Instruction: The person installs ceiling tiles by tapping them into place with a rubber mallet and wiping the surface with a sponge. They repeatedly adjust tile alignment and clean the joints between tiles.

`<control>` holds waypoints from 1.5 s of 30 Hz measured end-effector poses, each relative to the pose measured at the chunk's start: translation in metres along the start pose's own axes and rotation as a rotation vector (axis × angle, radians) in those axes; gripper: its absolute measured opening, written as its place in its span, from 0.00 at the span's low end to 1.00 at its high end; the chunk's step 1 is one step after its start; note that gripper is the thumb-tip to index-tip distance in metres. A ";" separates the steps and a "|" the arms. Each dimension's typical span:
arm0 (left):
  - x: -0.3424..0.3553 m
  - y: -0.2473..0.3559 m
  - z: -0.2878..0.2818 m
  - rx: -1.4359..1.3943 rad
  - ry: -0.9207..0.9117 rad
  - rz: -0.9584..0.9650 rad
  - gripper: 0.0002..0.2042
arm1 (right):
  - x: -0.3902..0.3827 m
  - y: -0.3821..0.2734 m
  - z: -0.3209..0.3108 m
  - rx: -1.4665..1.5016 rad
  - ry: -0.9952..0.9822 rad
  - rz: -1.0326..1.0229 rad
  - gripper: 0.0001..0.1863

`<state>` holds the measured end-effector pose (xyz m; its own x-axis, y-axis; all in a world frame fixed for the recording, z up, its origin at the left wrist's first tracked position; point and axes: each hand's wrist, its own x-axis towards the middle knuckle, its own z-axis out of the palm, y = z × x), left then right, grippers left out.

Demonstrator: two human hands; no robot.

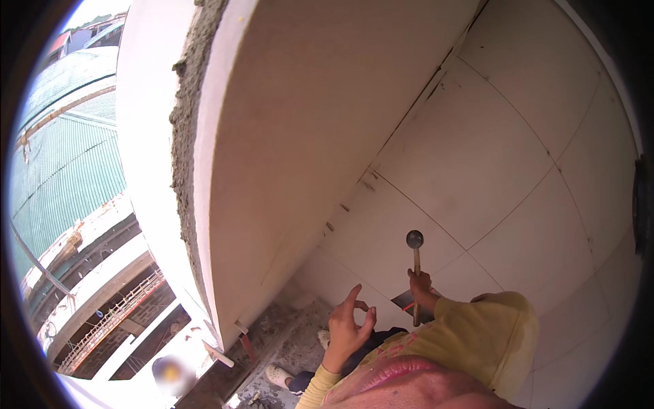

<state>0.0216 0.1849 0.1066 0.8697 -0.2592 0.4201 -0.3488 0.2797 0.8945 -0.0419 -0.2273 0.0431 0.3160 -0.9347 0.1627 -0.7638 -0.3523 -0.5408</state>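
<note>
My left hand [347, 327] is raised near the lower middle with its index finger extended and fingers apart, holding nothing. To its right, my right hand [419, 286] grips the wooden handle of a mallet [415, 238] with a round dark head. Beside that hand, a dark flat square object [402, 300] with a red part lies on the pale floor tiles [497, 129]; I cannot make out exactly what it is. My white shoe [278, 376] rests on a rough, dirty concrete strip [286, 341] left of the tiles.
A pale wall [286, 136] with rough mortar [184, 123] along its edge runs beside the tiles. Handled tools [246, 344] rest near its lower end. Outside at left are green corrugated roofs [68, 170], concrete ledges and a blurred figure [170, 375] with something yellow.
</note>
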 end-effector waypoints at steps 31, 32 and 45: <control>0.144 -0.007 0.179 0.738 0.226 0.067 0.30 | 0.113 0.028 0.076 0.348 -0.497 -0.536 0.28; 0.150 -0.019 0.190 0.694 0.251 0.008 0.30 | 0.119 0.031 0.078 0.313 -0.498 -0.571 0.28; 0.181 -0.101 0.214 0.778 0.745 -0.191 0.32 | 0.204 0.093 0.093 0.185 -0.788 -0.763 0.20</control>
<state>0.1393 -0.0885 0.1251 0.8345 0.4619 0.3006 -0.0827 -0.4343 0.8970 0.0038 -0.4465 -0.0503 0.9864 -0.1616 -0.0293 -0.1418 -0.7481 -0.6483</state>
